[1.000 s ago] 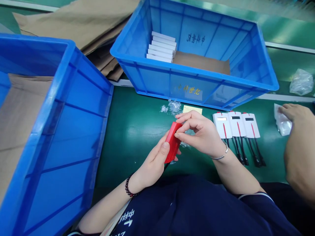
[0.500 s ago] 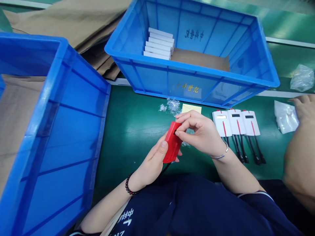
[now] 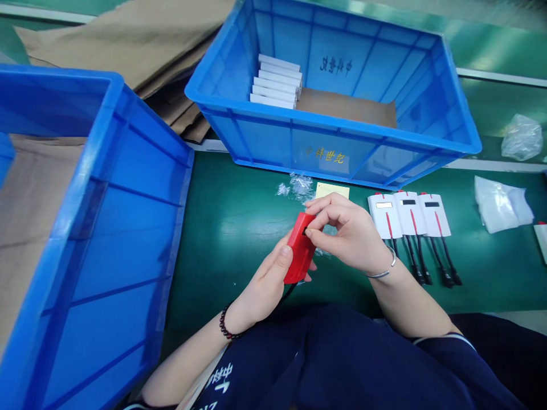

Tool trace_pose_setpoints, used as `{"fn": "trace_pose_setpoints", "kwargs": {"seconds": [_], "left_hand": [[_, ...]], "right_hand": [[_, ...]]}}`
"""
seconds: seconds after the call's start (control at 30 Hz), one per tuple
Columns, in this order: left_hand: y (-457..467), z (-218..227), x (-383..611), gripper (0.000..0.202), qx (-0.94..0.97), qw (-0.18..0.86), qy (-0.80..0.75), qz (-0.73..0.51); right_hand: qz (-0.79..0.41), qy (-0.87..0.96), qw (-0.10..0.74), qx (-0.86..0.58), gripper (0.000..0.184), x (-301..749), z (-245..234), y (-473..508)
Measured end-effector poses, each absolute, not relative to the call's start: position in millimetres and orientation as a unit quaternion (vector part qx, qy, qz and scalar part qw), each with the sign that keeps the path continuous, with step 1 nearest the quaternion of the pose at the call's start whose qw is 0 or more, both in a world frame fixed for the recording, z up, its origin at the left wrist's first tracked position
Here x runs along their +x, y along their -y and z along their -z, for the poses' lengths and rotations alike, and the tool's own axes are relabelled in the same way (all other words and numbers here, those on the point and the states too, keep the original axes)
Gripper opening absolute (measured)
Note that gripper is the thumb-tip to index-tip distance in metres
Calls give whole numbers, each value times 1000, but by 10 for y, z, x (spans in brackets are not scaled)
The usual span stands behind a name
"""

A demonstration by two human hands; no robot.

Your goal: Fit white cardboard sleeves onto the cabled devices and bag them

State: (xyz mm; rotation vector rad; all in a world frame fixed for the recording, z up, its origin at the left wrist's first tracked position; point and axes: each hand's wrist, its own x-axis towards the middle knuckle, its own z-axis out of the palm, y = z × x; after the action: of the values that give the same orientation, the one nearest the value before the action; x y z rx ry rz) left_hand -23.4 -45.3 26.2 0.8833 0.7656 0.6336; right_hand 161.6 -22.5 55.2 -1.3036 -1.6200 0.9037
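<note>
My left hand (image 3: 267, 285) is closed around a red-backed handheld device (image 3: 299, 259), its thumb lying along the edge. A black cable (image 3: 289, 293) comes out of the device's lower end. At the upper part of the red face, the thumb and index finger of my right hand (image 3: 342, 228) pinch beside a small black spot (image 3: 305, 230); whatever is between the fingertips is too small to make out. Right of my hand, several white devices (image 3: 410, 213) with small displays, red strips and black cables lie in a row on the green table.
Behind my hands stands a blue crate (image 3: 333, 139) holding several stacked white pieces (image 3: 276, 88). Another blue crate (image 3: 123, 228) fills the left. Clear plastic bits (image 3: 301, 183) and a yellow note (image 3: 332, 191) lie before the crate. Plastic bags (image 3: 499, 205) are at right, brown cardboard (image 3: 128, 34) behind.
The other person's arm and hand at the right have gone from view, uncovering a plastic bag and part of another white device. My hands keep nearly the same pose on the red device.
</note>
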Motion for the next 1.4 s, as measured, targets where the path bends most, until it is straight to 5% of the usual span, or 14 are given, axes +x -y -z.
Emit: {"fn": "trace_pose_setpoints", "kwargs": {"seconds": [0.63,0.93,1.03,1.1,1.27,1.4], "left_hand": [[444,-245,-211,67,345,796,-373,-329],[416,-262,-228,59,361,780,-357,-366],[353,-281,-313,55,349,773,-363,-386],[310,-284,-372,52,328,755,-386,-416],[228,-309,-445,51,293,717,-408,-483],[216,-344,-420,50,239,726,-408,-499]], "right_hand": [[-117,729,400,-543,13,1416,-414,347],[-492,397,618,-468,29,1529,-352,310],[-446,386,656,-470,30,1730,-323,343],[-334,500,617,-507,28,1844,-210,411],[-139,809,203,-534,17,1910,177,642],[-99,816,183,-539,17,1880,81,692]]}}
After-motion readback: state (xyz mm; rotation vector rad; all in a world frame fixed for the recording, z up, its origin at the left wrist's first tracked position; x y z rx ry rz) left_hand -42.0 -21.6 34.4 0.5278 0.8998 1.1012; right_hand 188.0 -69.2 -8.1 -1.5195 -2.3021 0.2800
